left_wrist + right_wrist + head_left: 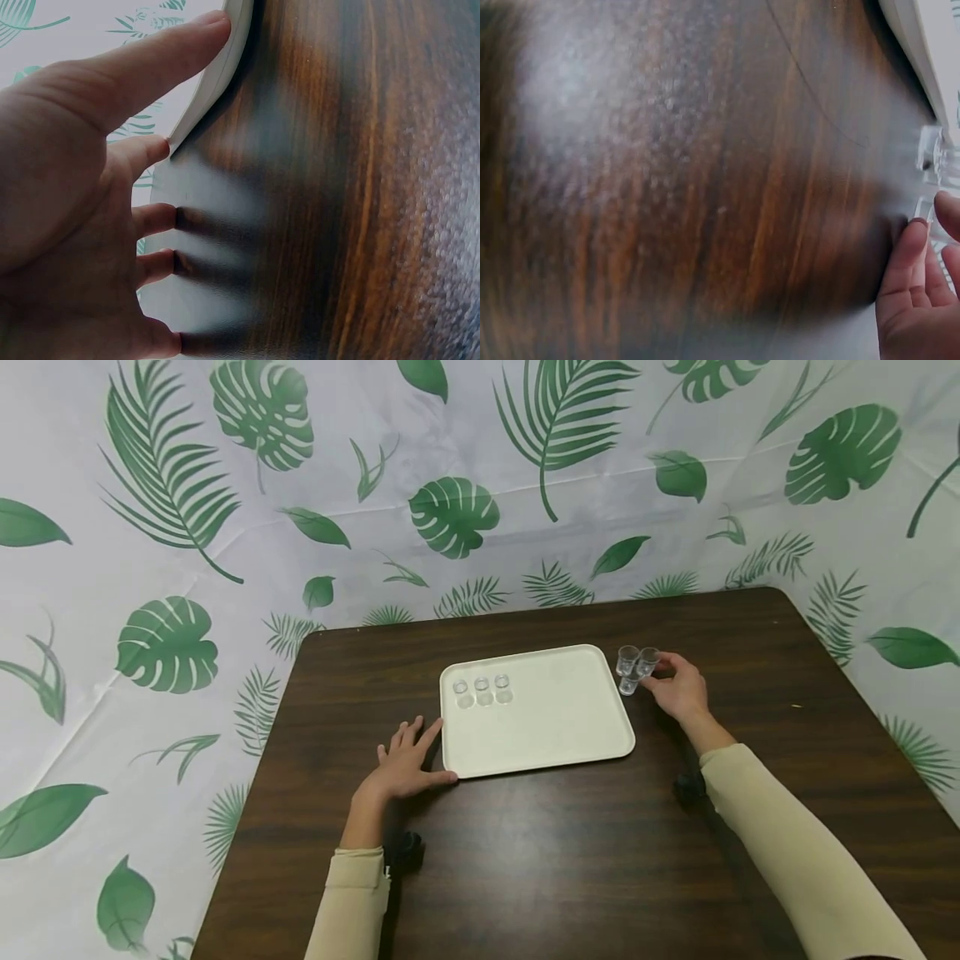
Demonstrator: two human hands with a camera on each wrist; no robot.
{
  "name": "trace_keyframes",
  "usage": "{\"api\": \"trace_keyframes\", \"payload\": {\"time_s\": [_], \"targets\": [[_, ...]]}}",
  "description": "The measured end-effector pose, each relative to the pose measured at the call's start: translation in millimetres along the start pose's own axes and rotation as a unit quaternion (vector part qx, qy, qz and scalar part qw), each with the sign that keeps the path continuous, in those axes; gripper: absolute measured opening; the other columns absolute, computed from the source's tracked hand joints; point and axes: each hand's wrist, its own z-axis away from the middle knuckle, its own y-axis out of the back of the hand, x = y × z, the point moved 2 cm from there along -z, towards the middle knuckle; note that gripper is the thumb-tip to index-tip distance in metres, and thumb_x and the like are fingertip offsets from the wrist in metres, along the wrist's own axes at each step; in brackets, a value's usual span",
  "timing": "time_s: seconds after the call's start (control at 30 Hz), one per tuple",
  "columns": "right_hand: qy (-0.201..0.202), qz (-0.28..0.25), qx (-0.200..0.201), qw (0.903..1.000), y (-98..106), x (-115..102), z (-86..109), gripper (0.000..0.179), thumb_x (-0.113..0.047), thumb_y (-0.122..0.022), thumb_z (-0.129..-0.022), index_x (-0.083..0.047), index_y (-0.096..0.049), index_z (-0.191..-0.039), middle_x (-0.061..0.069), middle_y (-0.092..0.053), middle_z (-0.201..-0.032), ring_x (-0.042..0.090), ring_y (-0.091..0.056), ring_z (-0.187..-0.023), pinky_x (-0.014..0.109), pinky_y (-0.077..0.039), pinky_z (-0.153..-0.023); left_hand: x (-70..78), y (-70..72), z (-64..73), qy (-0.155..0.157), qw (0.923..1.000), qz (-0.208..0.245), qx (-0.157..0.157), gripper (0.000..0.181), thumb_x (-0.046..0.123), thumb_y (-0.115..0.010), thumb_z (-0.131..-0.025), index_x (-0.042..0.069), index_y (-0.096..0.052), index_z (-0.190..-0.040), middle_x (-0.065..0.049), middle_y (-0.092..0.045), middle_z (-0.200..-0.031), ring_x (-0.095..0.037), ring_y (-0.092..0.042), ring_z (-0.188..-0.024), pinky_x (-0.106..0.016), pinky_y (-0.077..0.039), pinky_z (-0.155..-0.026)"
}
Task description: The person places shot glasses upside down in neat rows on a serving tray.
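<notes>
Clearly, the right hand (pixel 678 689) pinches the outer clear cup (pixel 649 662) of 3 standing just off the tray (pixel 547 727) at its 2 o'clock. The 2 neighbouring cups (pixel 627 659) crowd close, so a sideways pull could topple 1. The left hand (pixel 405 770), fingers spread, touches the tray at 8 o'clock; pushing there might jostle the 3 tray cups (pixel 482 684) at 10 o'clock.

The table (pixel 540 852) is dark brown, streaked with wood grain and glossy in patches. On it lies a pale tray (pixel 555 718). Just right of the tray are clear glasses (pixel 627 658); well right of it, a tiny yellowish fleck (pixel 797 706).
</notes>
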Motion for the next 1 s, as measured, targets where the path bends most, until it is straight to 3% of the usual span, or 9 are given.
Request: {"api": "trace_keyframes", "payload": {"time_s": [0.27, 0.6, 1.0], "targets": [[-0.006, 0.013, 0.015, 0.9998, -5.5, -0.8, -2.0, 0.049, -0.018, -0.072, -0.089, -0.001, -0.057, -0.132, 0.021, -0.062, -0.126, 0.038, -0.064, -0.102, 0.052, -0.040, -0.095, -1.1, -0.8, 1.6, 0.000, 1.0000, 0.006, 0.002, 0.098, 0.057, -0.071, -0.083, 0.025, -0.017, -0.159, -0.018, -0.006, -0.163, -0.043, 0.001, -0.147, -0.075, -0.003, -0.104], [-0.030, 0.036, 0.019, 0.9987, -6.3, -0.9, -0.1, 0.045, -0.029, -0.067, -0.094, -0.006, -0.059, -0.132, 0.018, -0.060, -0.129, 0.042, -0.050, -0.119, 0.058, -0.037, -0.096, -2.9, -1.8, 0.2, -0.001, 1.0000, 0.001, 0.000, 0.098, 0.058, -0.070, -0.083, 0.025, -0.017, -0.159, -0.018, -0.006, -0.163, -0.042, 0.001, -0.147, -0.075, -0.002, -0.104], [-0.009, 0.026, 0.028, 0.9992, -6.1, 2.3, -1.2, 0.041, -0.023, -0.069, -0.093, 0.003, -0.059, -0.124, 0.026, -0.065, -0.113, 0.039, -0.063, -0.097, 0.051, -0.045, -0.088, -4.4, -1.6, -0.6, 0.003, 1.0000, -0.001, 0.003, 0.099, 0.059, -0.070, -0.083, 0.025, -0.017, -0.159, -0.018, -0.007, -0.163, -0.043, 0.001, -0.147, -0.075, -0.002, -0.104]]}}
